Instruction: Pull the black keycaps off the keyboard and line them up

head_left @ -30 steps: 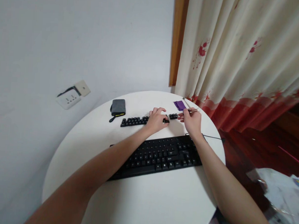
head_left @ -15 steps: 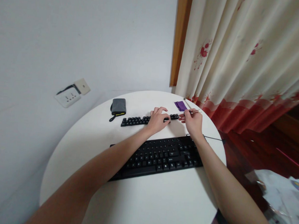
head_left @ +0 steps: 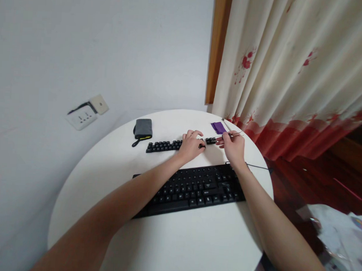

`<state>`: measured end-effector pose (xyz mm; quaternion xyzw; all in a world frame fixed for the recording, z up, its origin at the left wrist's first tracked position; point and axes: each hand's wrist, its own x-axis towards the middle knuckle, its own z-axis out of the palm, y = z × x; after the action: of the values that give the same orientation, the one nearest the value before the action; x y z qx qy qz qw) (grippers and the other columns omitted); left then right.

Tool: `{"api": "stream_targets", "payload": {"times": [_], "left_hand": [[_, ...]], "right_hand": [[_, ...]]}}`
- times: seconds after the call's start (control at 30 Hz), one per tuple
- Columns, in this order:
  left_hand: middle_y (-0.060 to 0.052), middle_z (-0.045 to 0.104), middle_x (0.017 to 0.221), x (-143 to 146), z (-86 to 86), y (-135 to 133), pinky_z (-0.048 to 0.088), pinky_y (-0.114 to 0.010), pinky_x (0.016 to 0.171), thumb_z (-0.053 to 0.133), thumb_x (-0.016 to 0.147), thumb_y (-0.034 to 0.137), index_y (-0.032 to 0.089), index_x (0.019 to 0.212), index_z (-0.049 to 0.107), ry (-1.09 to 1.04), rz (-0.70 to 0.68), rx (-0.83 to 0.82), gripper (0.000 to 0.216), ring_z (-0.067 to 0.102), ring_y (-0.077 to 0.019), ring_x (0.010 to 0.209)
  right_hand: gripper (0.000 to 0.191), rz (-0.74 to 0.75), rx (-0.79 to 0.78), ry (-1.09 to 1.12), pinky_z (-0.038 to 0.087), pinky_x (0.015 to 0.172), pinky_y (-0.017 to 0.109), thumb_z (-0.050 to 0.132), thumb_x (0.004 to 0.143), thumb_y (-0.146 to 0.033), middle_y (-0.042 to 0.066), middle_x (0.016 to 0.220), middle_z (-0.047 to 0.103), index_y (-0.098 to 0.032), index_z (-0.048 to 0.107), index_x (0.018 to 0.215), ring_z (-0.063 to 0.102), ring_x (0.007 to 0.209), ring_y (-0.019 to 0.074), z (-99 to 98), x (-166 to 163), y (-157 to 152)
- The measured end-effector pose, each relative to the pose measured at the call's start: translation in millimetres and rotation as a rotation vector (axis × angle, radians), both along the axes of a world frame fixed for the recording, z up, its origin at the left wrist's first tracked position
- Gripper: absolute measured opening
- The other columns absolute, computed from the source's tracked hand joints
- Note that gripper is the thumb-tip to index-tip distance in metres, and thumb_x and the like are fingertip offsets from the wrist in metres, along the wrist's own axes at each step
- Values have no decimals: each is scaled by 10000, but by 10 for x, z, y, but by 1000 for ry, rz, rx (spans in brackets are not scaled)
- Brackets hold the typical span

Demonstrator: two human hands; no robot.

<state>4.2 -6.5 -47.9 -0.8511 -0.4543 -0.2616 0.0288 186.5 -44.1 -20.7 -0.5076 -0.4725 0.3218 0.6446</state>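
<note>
Loose black keycaps [head_left: 162, 146] stand in tight rows toward the back of the white round table [head_left: 176, 247]. Over their right part lies my left hand [head_left: 191, 146], its thumb and forefinger closed on a black keycap [head_left: 201, 146]. A few more keycaps [head_left: 210, 140] sit just to the right, between my hands. My right hand [head_left: 234, 148] pinches a thin tool with wire ends [head_left: 236, 134], its left tip close to those keycaps. Nearer to me, beneath my forearms, a black keyboard [head_left: 193, 188] is partly covered.
A grey zipped pouch [head_left: 143, 128] lies at back left, a purple packet [head_left: 218, 128] at back right. Behind my right hand rests a thin stick [head_left: 226, 124]. A black cable [head_left: 259, 167] crosses the right edge. Wall and curtain [head_left: 260, 95] border the table.
A small gap now shows between the keycap at my left fingers and the keycaps to its right. Both hands stay almost where they were; the view shifts slightly.
</note>
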Motion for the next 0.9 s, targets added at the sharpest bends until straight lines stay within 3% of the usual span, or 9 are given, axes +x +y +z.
{"api": "stream_targets", "payload": {"times": [0.9], "left_hand": [[-58, 574, 1293, -15, 14, -3, 376, -470, 938, 754, 808, 283, 248, 886, 759, -10, 39, -3, 86, 429, -310, 1205]], "right_hand": [[196, 38, -5, 15, 508, 450, 217, 606, 846, -381, 40, 686, 732, -195, 548, 823, 666, 508, 143, 3, 7, 4]]}}
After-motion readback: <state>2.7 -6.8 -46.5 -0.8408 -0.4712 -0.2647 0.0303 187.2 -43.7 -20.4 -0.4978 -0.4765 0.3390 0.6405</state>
